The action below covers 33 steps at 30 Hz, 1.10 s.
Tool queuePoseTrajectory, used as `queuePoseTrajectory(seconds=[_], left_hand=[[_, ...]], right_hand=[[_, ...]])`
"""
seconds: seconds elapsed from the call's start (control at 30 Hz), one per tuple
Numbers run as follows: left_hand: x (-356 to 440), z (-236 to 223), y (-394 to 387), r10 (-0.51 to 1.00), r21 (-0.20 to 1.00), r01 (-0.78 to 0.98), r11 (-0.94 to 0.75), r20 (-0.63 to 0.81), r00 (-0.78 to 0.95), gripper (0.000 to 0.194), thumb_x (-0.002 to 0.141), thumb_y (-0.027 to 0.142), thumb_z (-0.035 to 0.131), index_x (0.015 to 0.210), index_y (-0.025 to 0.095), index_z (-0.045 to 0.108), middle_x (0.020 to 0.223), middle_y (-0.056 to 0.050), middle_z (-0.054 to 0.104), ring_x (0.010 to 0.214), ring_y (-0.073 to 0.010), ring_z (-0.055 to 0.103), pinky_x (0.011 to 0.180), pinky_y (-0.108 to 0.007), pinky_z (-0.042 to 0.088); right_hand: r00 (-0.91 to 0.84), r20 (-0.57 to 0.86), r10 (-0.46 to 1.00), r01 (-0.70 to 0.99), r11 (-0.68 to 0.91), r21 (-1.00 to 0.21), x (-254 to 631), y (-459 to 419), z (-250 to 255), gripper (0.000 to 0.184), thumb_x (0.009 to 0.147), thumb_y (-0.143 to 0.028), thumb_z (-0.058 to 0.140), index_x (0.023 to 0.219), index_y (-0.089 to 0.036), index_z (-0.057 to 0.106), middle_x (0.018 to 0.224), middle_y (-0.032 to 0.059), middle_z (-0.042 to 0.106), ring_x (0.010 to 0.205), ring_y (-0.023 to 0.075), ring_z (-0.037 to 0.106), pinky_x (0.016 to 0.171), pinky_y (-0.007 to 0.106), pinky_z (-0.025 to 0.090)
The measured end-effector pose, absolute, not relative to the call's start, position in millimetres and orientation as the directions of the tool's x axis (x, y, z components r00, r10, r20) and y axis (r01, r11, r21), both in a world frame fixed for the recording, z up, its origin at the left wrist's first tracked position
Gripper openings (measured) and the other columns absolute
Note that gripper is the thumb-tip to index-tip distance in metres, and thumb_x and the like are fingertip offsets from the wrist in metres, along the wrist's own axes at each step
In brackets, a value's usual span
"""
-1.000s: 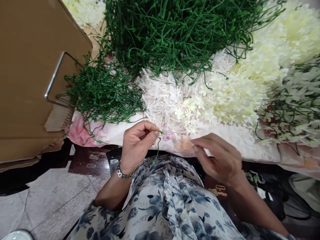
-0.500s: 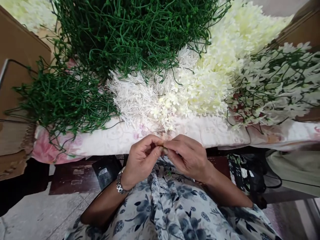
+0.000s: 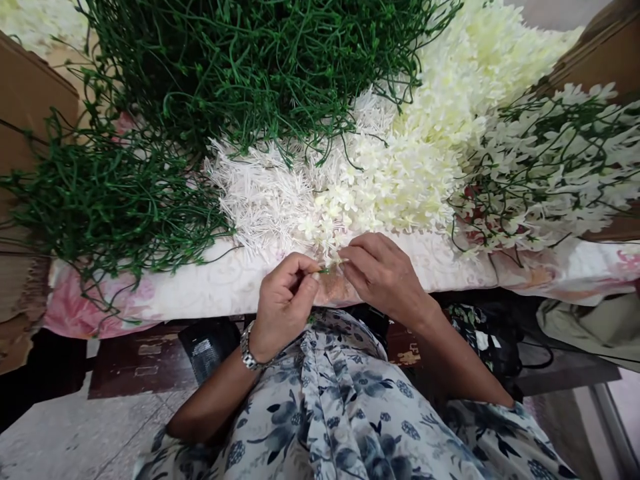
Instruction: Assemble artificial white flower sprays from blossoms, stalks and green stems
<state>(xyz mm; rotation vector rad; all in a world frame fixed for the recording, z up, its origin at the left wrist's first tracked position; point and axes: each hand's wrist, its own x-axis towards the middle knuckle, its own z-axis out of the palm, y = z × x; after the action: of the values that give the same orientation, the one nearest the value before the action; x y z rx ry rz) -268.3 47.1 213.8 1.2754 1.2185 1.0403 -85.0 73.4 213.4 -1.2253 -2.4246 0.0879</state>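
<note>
My left hand [image 3: 284, 303] pinches the tip of a thin green plastic stem [image 3: 324, 270] between thumb and fingers. My right hand [image 3: 383, 273] is closed in a pinch at the same stem tip, holding a small cream flower piece [image 3: 341, 261] against it. Both hands meet at the near edge of a table covered with a floral cloth [image 3: 210, 287]. Just beyond the fingers lie a heap of white spiky plastic pieces [image 3: 260, 193] and a heap of cream artificial flowers [image 3: 425, 153].
A big tangle of green stems [image 3: 225, 67] fills the back and left of the table. Assembled white flower sprigs on green stems [image 3: 550, 167] lie at the right. A cardboard box [image 3: 30, 100] stands at the left. My floral-print lap [image 3: 350, 413] is below.
My right hand came in from the right to meet my left at the stem tip, then both hands rose a little toward the table edge. The camera view swung to the left.
</note>
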Motion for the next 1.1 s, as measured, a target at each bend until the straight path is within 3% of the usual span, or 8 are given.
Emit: queuePoseTrajectory(seconds=[0.2, 0.43, 0.57, 0.9, 1.0, 1.1], left_hand=[[-262.7, 206.8, 52.1, 0.989, 0.990, 0.137, -0.017, -0.004, 0.149, 0.007, 0.082, 0.017, 0.050, 0.083, 0.016, 0.057, 0.071, -0.001, 0.058, 0.064, -0.0110, 0.055, 0.057, -0.022, 0.041], [-258.1, 212.6, 49.5, 0.992, 0.992, 0.125, -0.003, -0.012, 0.122, 0.005, 0.076, 0.013, 0.054, 0.079, 0.017, 0.055, 0.067, 0.002, 0.054, 0.055, -0.0076, 0.048, 0.051, -0.019, 0.037], [-250.7, 216.9, 48.2, 0.992, 0.997, 0.077, 0.015, -0.024, 0.126, 0.009, 0.073, 0.009, 0.054, 0.079, 0.017, 0.055, 0.067, 0.003, 0.055, 0.057, -0.0071, 0.051, 0.051, -0.017, 0.039], [-251.4, 206.2, 40.8, 0.991, 0.962, 0.243, -0.126, 0.114, 0.064, 0.009, 0.076, 0.009, 0.054, 0.074, 0.016, 0.058, 0.065, 0.002, 0.055, 0.057, -0.0077, 0.049, 0.054, -0.019, 0.040], [-254.3, 206.6, 39.3, 0.997, 0.979, 0.185, -0.082, 0.079, 0.025, 0.009, 0.075, 0.009, 0.053, 0.073, 0.017, 0.058, 0.065, 0.002, 0.054, 0.056, -0.0074, 0.048, 0.053, -0.019, 0.039], [-259.3, 208.4, 40.9, 0.997, 0.996, -0.053, 0.069, -0.067, 0.043, 0.006, 0.074, 0.012, 0.055, 0.072, 0.017, 0.058, 0.065, 0.002, 0.053, 0.053, -0.0073, 0.046, 0.049, -0.020, 0.037]], right_hand=[[-0.508, 0.371, 0.777, 0.753, 0.610, -0.246, -82.1, 71.1, 211.4, 0.008, 0.083, -0.013, 0.051, 0.085, -0.015, 0.059, 0.080, 0.0073, 0.059, 0.079, 0.0177, 0.054, 0.071, 0.031, 0.047], [-0.516, 0.353, 0.781, 0.761, 0.607, -0.230, -79.1, 62.9, 219.7, 0.009, 0.085, -0.012, 0.048, 0.086, -0.017, 0.055, 0.080, 0.0065, 0.057, 0.079, 0.0177, 0.052, 0.069, 0.030, 0.045], [-0.550, 0.356, 0.755, 0.755, 0.632, -0.175, -83.3, 56.6, 229.0, 0.007, 0.084, -0.012, 0.049, 0.085, -0.017, 0.053, 0.081, 0.0068, 0.056, 0.079, 0.0182, 0.051, 0.070, 0.032, 0.044], [-0.599, 0.382, 0.704, 0.707, 0.689, -0.161, -92.3, 46.6, 232.6, 0.009, 0.085, -0.013, 0.050, 0.092, -0.016, 0.053, 0.081, 0.0061, 0.058, 0.076, 0.0175, 0.052, 0.068, 0.032, 0.044], [-0.553, 0.425, 0.717, 0.678, 0.683, -0.271, -92.7, 45.0, 231.4, 0.017, 0.083, -0.014, 0.054, 0.100, -0.016, 0.054, 0.085, 0.0065, 0.060, 0.079, 0.0167, 0.055, 0.071, 0.031, 0.048], [-0.428, 0.434, 0.793, 0.583, 0.609, -0.538, -90.5, 43.9, 236.1, 0.025, 0.081, -0.018, 0.056, 0.106, -0.018, 0.054, 0.090, 0.0067, 0.062, 0.083, 0.0163, 0.059, 0.069, 0.029, 0.050]])
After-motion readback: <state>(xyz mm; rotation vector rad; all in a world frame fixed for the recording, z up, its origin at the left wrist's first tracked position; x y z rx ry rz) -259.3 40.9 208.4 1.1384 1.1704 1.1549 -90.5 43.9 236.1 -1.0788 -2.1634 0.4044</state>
